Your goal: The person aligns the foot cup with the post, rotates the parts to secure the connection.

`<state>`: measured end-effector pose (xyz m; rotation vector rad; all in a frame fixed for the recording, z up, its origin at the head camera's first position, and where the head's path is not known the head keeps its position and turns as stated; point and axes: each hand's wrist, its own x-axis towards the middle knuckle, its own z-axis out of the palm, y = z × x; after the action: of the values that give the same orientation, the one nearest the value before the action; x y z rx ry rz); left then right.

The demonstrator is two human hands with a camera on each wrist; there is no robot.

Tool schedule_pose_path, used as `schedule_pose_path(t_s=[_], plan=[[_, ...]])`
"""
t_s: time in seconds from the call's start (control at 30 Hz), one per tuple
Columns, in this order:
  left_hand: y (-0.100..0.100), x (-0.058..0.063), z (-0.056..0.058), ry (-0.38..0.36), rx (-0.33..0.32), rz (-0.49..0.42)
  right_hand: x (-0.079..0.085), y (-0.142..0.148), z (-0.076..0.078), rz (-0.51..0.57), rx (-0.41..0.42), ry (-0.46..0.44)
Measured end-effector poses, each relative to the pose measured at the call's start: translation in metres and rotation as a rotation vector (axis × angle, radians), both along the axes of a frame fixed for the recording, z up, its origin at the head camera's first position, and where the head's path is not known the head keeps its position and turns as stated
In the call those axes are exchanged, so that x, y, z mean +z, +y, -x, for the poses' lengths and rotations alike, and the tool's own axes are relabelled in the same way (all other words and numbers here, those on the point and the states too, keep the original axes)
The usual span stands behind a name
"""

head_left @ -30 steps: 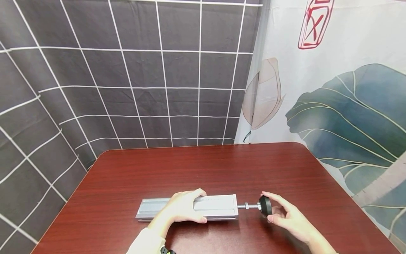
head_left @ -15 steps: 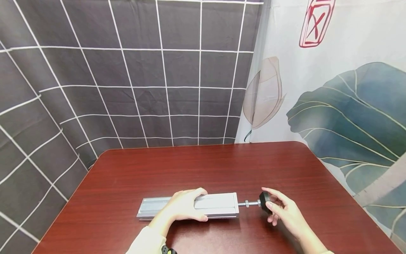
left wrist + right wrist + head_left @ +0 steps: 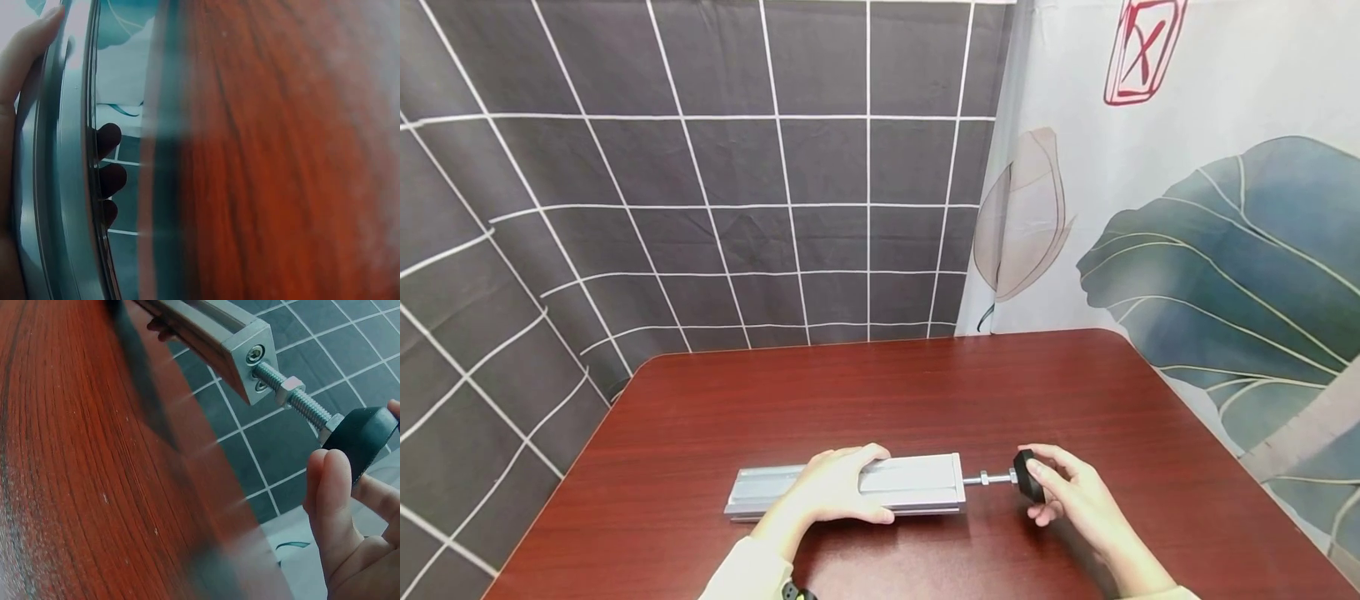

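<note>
In the head view my left hand (image 3: 838, 487) grips a silver aluminium profile (image 3: 917, 482) across its middle, thumb on the near side. The left wrist view shows fingertips (image 3: 112, 180) past the profile's far edge. From the right end plate (image 3: 240, 359) a threaded rod (image 3: 308, 407) sticks out, with a hex nut (image 3: 289, 392) partway along. At the rod's end sits a black levelling foot (image 3: 362, 437). My right hand (image 3: 1082, 492) pinches this foot between thumb and fingers; its far side is partly hidden by the fingers.
The profile lies lengthwise over a reddish-brown wooden table (image 3: 880, 392). Behind the table hang a dark grey cloth with a white grid (image 3: 827, 158) and a white cloth with a leaf print (image 3: 1225, 242). A dark wristband (image 3: 797, 592) shows at the left wrist.
My right thumb has moved up from the foot's lower edge onto its face, and the black foot looks turned. The left hand keeps its grip on the profile. The head view has shifted slightly.
</note>
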<state>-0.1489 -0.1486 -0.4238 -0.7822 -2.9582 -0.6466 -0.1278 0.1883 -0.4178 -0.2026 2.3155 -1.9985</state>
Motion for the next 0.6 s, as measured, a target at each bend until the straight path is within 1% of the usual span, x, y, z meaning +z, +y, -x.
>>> schedule_pose_path(t_s=[0.23,0.4,0.6], plan=[[0.0018,-0.0006,-0.0006,0.007,0.005,0.022,0.0015,-0.0020,0.0022,-0.015,-0.036,-0.062],[0.0021,-0.0019,-0.0005,0.010,-0.009,0.031,0.0028,-0.0033,0.0027,-0.034,-0.063,-0.109],[0.0011,-0.0037,0.0020,0.027,-0.005,0.048,0.0057,-0.0036,0.0053,-0.099,-0.042,-0.127]])
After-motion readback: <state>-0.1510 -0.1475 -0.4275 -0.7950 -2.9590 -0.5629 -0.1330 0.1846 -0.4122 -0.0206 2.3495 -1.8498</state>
